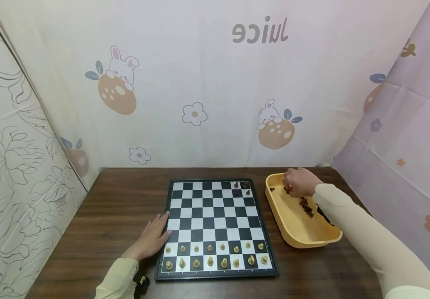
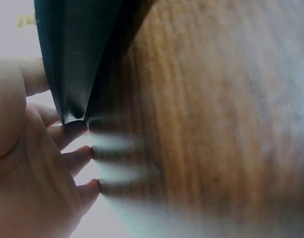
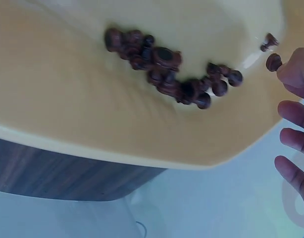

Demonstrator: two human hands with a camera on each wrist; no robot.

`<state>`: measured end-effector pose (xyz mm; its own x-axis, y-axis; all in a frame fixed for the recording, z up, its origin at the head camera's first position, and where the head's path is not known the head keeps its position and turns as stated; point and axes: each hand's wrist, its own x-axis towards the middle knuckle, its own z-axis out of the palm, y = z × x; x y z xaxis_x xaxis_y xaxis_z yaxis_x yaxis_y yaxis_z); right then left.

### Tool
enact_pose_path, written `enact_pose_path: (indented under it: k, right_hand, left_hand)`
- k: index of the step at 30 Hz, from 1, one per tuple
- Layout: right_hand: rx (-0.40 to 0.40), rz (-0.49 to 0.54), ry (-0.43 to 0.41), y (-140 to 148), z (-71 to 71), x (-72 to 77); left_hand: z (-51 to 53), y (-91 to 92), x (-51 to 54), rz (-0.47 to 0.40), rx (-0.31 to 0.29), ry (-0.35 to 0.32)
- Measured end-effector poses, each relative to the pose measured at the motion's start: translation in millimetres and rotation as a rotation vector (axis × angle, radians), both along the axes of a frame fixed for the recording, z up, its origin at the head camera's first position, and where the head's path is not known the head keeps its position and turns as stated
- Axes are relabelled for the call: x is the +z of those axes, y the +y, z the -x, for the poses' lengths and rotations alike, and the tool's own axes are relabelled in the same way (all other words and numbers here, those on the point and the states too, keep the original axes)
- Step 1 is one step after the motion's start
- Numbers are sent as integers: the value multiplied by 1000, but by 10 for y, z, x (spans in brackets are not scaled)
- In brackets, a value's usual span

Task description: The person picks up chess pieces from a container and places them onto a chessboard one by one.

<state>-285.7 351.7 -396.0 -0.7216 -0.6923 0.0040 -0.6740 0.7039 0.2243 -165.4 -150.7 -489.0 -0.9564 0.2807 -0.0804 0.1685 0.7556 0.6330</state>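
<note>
My left hand (image 1: pixel 150 238) rests at the left edge of the chessboard (image 1: pixel 215 275), fingers extended; in the left wrist view the fingertips of the left hand (image 2: pixel 48 144) touch the dark board edge (image 2: pixel 77 59). Over the far end of the yellow tray (image 1: pixel 289 240) is my right hand (image 1: pixel 300 182). The right wrist view shows the right hand (image 3: pixel 296 99) with a dark red chess piece (image 3: pixel 274 62) at its thumb and index finger, the other fingers spread. More dark red pieces (image 3: pixel 164 59) lie clustered in the tray, with one piece (image 3: pixel 269 42) apart.
Pale yellow chess pieces (image 1: pixel 210 261) stand in two rows along the board's near side. Several dark red pieces (image 1: pixel 236 184) stand in its far right corner. The brown table (image 1: pixel 125 195) meets a patterned curtain (image 1: pixel 200 83) behind, with hanging cloth on both sides.
</note>
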Motion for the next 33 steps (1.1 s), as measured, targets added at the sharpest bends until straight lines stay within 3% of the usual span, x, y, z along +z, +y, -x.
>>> enact_pose_path:
  k: [13,21,33]
  right_hand:
    - [15,20,38,-282,77,259]
    - [-19,-48,27,-523,146,292]
    - [34,-91,34,-952,234,294]
  left_hand:
    - [20,-6,27,8,1,10]
    - [20,-12,26,1,0,6]
    - [-10,-5,14,-13,1,13]
